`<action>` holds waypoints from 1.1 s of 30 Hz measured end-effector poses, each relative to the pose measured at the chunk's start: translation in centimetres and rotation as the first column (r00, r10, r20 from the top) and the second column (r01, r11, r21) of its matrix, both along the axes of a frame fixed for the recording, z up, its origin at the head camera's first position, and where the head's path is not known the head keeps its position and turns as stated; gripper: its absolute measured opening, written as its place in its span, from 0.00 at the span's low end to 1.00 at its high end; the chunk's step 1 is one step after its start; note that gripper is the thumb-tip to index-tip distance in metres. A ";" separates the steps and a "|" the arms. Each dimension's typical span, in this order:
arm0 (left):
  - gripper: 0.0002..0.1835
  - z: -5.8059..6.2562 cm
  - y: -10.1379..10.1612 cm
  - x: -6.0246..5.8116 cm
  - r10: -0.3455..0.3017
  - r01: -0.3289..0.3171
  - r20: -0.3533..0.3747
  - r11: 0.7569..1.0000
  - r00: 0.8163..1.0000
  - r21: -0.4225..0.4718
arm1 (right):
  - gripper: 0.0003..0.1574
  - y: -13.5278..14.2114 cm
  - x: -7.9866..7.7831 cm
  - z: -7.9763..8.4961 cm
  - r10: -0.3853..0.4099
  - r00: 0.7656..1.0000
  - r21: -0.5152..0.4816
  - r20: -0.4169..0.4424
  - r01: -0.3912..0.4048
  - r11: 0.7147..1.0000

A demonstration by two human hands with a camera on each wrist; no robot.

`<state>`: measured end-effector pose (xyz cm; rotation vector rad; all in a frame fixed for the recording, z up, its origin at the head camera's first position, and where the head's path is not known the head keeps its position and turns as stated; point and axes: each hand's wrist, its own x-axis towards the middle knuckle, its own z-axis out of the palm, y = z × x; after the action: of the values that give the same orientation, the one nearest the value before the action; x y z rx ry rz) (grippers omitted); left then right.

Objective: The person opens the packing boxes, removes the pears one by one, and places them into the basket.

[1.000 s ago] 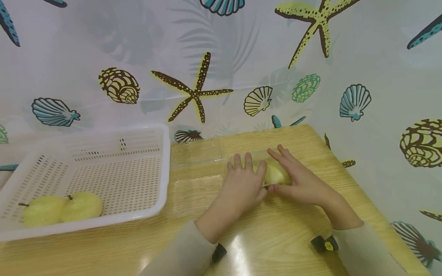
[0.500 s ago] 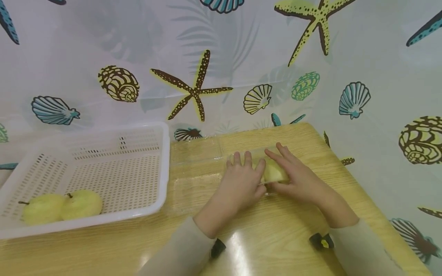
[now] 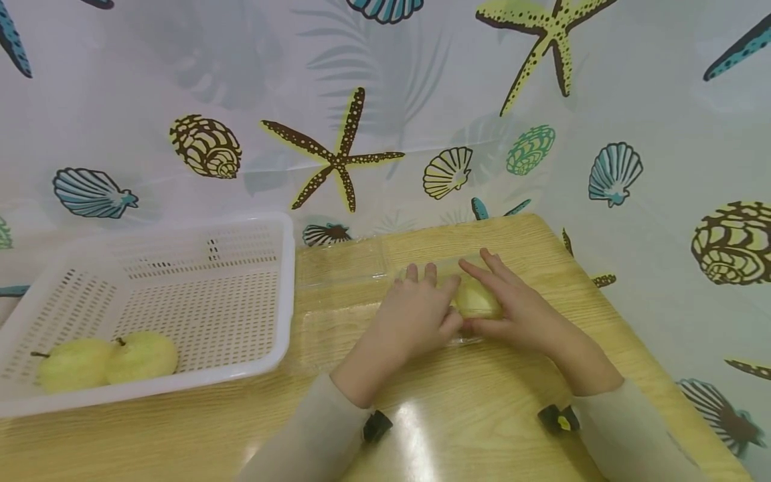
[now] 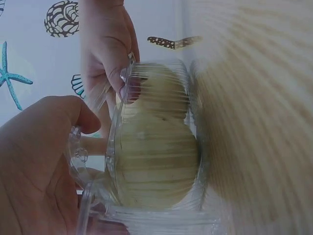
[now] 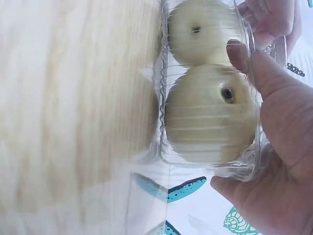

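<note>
A clear plastic clamshell box (image 5: 163,117) contains two pale yellow pears (image 5: 210,115), seen through its ribbed wall in both wrist views. My left hand (image 3: 415,316) lies over the box's left part, its thumb on the lid edge (image 4: 74,134). In the left wrist view a gap separates that edge from the tray rim (image 4: 112,152). At the right end, my right hand (image 3: 523,304) spans the box, with its thumb along the near side and fingers over the top. My hands hide much of the box in the head view.
A white perforated basket (image 3: 288,294) stands on the left, with two yellow pears (image 3: 75,365) in its near left corner. Between basket and hands lies another clear container (image 3: 343,264), spread open. The wooden table (image 3: 482,408) meets a shell-patterned cloth (image 3: 385,80) behind and at right.
My left hand's thumb and index finger have shifted at the box's near edge, with the index finger now more bent. The right hand has moved slightly left, still on the box.
</note>
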<state>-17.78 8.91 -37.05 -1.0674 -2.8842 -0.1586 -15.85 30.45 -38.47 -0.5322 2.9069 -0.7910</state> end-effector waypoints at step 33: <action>0.29 0.5 -1.6 -1.5 -0.026 -0.015 0.157 0.967 0.987 0.255 | 0.62 -0.2 -0.2 0.3 0.046 0.995 0.046 -0.084 -0.043 0.998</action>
<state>-19.23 7.31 -36.55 -1.0586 -2.8895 -0.6255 -16.00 30.25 -38.13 -0.6394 2.9707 -0.7137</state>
